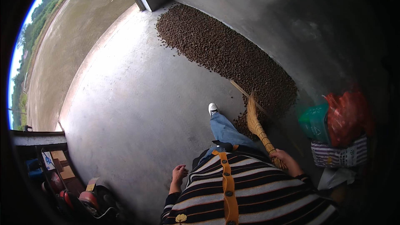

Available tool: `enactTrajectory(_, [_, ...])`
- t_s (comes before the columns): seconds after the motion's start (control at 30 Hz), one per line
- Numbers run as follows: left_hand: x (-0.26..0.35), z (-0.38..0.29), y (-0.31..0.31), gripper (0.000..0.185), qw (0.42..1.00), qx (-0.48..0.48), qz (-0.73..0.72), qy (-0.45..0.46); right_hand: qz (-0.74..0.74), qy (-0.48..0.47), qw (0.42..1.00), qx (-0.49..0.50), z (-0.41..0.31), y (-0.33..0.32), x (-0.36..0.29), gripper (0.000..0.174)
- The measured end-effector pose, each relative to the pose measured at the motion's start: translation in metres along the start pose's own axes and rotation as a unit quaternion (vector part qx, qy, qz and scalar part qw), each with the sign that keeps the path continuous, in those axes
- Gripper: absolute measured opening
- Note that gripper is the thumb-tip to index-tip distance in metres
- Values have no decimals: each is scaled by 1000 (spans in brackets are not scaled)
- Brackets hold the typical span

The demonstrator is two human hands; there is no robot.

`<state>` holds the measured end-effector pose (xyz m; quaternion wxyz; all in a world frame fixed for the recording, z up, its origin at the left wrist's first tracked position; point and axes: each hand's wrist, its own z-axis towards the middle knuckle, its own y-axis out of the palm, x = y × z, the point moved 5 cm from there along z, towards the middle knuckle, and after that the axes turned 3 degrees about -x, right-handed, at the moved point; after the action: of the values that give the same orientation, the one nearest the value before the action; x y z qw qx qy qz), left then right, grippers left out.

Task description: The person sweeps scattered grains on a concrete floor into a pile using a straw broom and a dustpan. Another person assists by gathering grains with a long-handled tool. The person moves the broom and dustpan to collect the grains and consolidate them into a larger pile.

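Note:
My right hand [286, 159] grips the bound handle of a straw hand broom [257, 126]. The bristles point away from me, over the near edge of a long heap of small dark brown nuts or seeds [215, 47]. A thin wooden strip [239, 87] lies at that edge, partly hidden behind the bristles. At my left side my left hand [179, 173] hangs above the concrete floor [137, 100], its fingers loosely curled and nothing visible in them. One white shoe [213, 108] is planted just left of the heap's near end.
The heap runs along a grey wall [250, 3]. To my right are a green plastic container [314, 122], a red mesh sack [347, 118] and a striped bag [340, 151]. A wheeled machine [90, 197] and cardboard boxes [67, 172] stand at lower left. A wide doorway opens onto a yard [72, 34].

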<state>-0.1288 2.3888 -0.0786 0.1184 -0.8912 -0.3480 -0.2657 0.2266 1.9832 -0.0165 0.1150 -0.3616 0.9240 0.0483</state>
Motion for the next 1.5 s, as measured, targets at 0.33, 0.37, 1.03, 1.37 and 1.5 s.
enactTrajectory(0.33, [194, 90, -15, 23, 994, 76, -69, 24, -124, -50, 986, -96, 77, 47, -280, 45])
enactTrajectory(0.37, [211, 95, -17, 23, 991, 87, -89, 56, -120, -53, 985, -110, 86, 60, -313, 45])
enactTrajectory(1.03, [314, 175, -229, 23, 972, 198, -107, -72, 45, 66, 966, -246, 308, 400, -692, 9])
enactTrajectory(1.37, [450, 235, -285, 21, 979, 162, -91, -81, 156, -2, 980, -121, 284, 327, -727, 11])
enactTrajectory(1.5, [459, 245, -290, 20, 981, 153, -91, -71, 120, -20, 987, -108, 274, 332, -738, 16])
